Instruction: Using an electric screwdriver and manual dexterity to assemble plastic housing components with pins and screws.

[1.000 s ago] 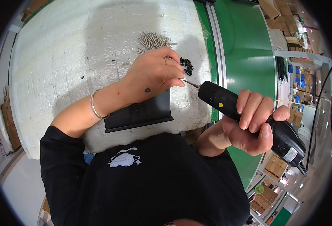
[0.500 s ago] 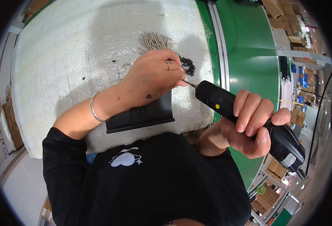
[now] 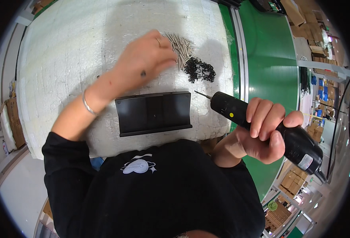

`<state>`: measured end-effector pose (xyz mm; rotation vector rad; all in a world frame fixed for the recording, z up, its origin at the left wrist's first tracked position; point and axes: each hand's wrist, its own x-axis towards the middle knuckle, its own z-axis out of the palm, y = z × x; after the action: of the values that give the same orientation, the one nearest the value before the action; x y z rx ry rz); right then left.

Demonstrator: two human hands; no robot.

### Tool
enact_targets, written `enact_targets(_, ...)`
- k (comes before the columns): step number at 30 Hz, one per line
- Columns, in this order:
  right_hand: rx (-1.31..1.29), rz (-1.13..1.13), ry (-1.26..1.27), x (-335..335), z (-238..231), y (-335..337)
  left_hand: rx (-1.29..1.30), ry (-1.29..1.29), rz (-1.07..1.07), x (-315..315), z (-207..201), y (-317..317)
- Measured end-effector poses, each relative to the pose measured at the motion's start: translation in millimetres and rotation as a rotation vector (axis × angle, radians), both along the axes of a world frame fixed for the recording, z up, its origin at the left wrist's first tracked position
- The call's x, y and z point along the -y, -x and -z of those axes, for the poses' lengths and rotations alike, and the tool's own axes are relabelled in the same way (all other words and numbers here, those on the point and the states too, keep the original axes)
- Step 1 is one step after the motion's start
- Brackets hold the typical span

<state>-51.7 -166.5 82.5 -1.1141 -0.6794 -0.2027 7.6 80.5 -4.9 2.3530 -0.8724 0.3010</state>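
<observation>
My right hand (image 3: pixel 262 133) grips a black electric screwdriver (image 3: pixel 258 125) with its bit pointing left, just off the right end of a black metal bracket (image 3: pixel 154 113) lying flat on the white bench. My left hand (image 3: pixel 145 59) reaches away over the bench to a pile of long silver pins (image 3: pixel 181 44), fingers curled at the pile's left edge. A heap of small black screws (image 3: pixel 200 70) lies just right of the pins. Whether the fingers hold a pin is hidden.
The white padded worktop (image 3: pixel 64 59) stretches to the left. A green conveyor belt (image 3: pixel 268 59) with a metal rail runs along the right side. Cardboard boxes (image 3: pixel 298 16) and shelving stand beyond it.
My left hand has lifted off the bracket and moved up to the pile of pins, uncovering the bracket. The screwdriver stays near the bracket's right end.
</observation>
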Motion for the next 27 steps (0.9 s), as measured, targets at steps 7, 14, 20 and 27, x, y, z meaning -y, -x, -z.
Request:
enact_targets(7,-0.015,-0.013,0.004,-5,-2,4,0.123,-0.353,0.12,-11,5,-36)
enact_targets(14,-0.03,-0.013,0.019,-13,-2,6,-0.074,-0.488,0.165,-3,-12,-39)
enact_targets(20,-0.064,-0.012,0.024,-16,-3,11,-0.159,-0.105,0.046,-23,-14,-4)
enact_targets(27,-0.036,-0.168,0.028,-44,7,14,-0.262,0.317,-0.037,-34,-6,89)
